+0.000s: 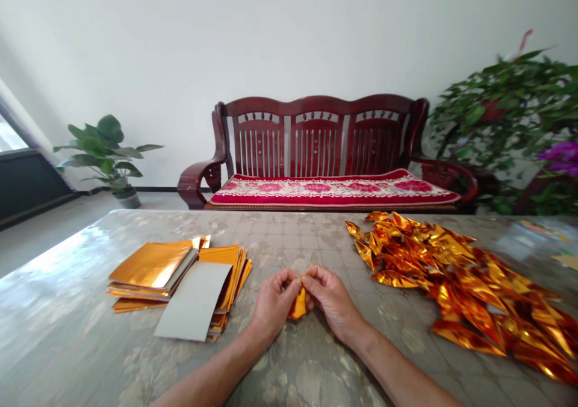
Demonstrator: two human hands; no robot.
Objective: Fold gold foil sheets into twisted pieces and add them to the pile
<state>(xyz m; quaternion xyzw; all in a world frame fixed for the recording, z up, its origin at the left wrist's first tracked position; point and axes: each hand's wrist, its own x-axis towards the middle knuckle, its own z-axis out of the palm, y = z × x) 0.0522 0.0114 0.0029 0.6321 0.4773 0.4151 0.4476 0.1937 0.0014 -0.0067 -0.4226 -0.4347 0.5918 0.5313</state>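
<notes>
Both my left hand and my right hand pinch a small piece of gold foil paper between thumbs and fingertips. The paper is folded, and its upper edge is hidden under my fingers. To the left lie stacks of flat gold foil sheets, with a grey backing side facing up on one of them. On the right spreads a large heap of folded gold foil pieces, pointed at their ends and shiny.
A patterned cover lies over the table. At the right edge is a clear plastic bag. Behind the table stands a dark red wooden bench with a floral cushion. Potted plants flank it.
</notes>
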